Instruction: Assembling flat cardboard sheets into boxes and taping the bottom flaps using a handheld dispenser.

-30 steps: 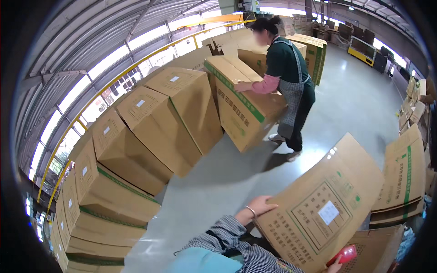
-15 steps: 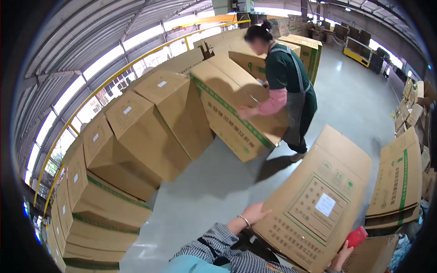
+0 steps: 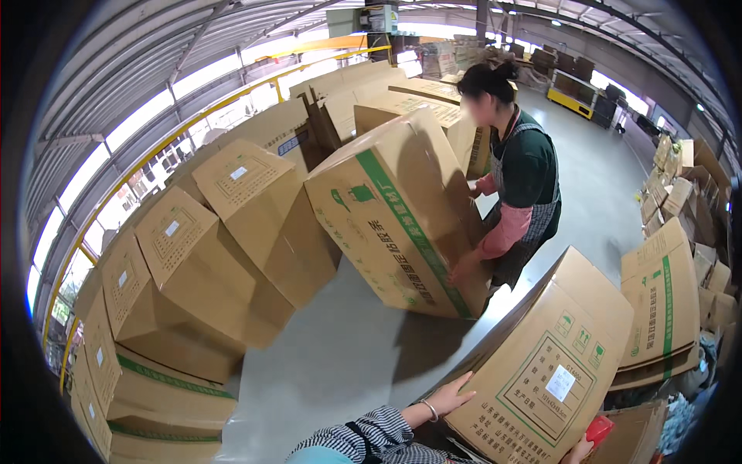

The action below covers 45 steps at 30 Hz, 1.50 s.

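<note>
A large brown cardboard box [image 3: 576, 321], with green and black print and a white label, stands tilted in front of me at the right. My left hand [image 3: 450, 397] holds it at its near left edge, fingers over the printed face. Low on its right side, my right hand [image 3: 578, 451] is closed around a red object [image 3: 599, 430] whose kind I cannot make out; the box partly hides this hand. Across from me a co-worker in a dark green top and pink sleeves has both hands on another large box [image 3: 386, 232], which leans.
A curved row of upright boxes [image 3: 185, 240] lines the left side. Flattened cartons [image 3: 657, 301] lean at the right, above an open carton [image 3: 638, 433] and light blue material [image 3: 684, 425]. Grey floor [image 3: 309, 363] lies between. A yellow rail [image 3: 154, 166] runs behind the row.
My box has turned and widened, showing more of its left side. My left hand has shifted along its edge. The co-worker has swung the other box round and tipped it more upright.
</note>
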{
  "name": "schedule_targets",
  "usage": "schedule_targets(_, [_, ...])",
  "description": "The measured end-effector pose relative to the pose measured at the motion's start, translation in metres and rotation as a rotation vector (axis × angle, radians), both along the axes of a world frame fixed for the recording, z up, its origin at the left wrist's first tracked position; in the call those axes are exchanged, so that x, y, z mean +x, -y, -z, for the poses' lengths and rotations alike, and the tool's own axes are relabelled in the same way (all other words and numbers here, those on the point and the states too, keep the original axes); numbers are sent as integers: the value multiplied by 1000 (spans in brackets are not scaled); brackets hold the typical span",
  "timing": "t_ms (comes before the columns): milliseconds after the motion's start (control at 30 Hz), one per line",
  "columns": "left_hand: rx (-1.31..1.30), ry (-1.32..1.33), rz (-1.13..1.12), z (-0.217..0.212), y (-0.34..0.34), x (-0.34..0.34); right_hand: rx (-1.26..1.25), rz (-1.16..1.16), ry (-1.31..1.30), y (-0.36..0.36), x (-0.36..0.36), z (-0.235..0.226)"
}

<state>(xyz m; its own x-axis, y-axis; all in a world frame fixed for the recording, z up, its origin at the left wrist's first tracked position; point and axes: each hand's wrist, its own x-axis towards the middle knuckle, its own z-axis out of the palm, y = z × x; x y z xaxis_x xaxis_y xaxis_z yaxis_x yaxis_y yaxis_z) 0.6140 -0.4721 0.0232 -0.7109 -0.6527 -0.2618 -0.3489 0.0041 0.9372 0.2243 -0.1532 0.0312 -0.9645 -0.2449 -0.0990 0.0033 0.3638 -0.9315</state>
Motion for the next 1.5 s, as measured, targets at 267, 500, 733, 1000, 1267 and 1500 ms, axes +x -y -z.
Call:
schedule_targets(267, [-69,6,-77,15,-12,-18,19,-16,-1,21,-13,-4])
schedule_targets(500, [17,-47,-97,25,-29,-33,19,-44,22,37,-35,4])
schedule_targets(733, [188,-212,-175,12,-41,-10,-122,-56,99,39,-78,49])
schedule_targets(1000, [232,-279,-328,6,-18,54,-235,-125,232,131,-43,39])
schedule_targets(1267, [268,-311,-503,-6,64,131,-231,-252,167,293,13,31])
schedule_targets(1500, [158,-238,-540,0,212,179,63,-262,-183,437,84,17])
